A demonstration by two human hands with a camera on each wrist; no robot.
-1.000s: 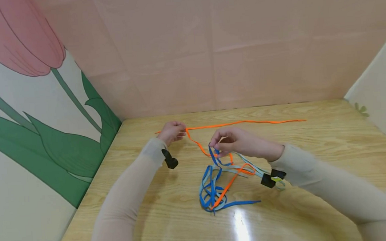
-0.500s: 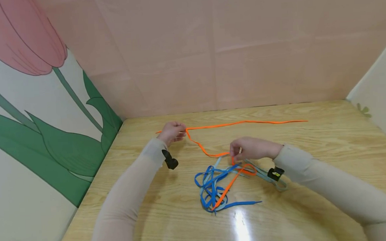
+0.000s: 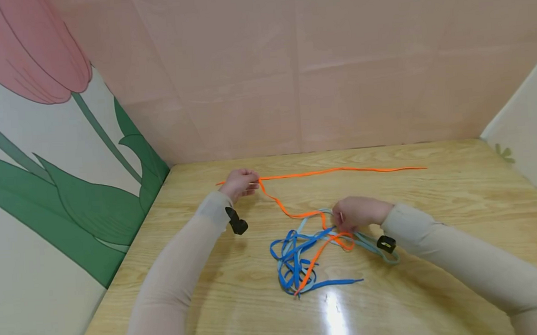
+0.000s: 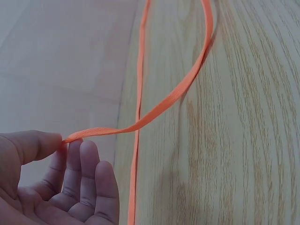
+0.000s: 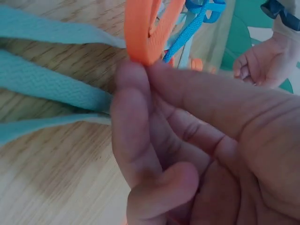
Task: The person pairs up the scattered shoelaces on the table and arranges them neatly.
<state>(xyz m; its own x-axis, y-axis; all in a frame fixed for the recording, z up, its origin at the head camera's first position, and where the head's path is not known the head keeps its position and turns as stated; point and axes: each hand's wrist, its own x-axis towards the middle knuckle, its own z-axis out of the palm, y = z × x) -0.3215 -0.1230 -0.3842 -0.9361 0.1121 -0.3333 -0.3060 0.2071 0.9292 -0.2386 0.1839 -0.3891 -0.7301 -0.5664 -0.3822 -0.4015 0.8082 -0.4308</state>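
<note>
My left hand is at the back left of the table. In the left wrist view its thumb and forefinger pinch the end of an orange shoelace, lifted off the wood. This lace runs down to a tangle with a blue shoelace and pale teal shoelaces. Over the tangle's right side is my right hand. Its thumb and forefinger pinch a loop of orange shoelace in the right wrist view, with teal strands beside the fingers.
A second length of orange shoelace lies nearly straight along the back of the wooden table. Behind stands a pink wall covering, with a tulip-printed panel at left.
My right hand has let go of the blue shoelace, which dropped onto the tangle, and has moved right and down to the orange loop. The left hand has stayed put.
</note>
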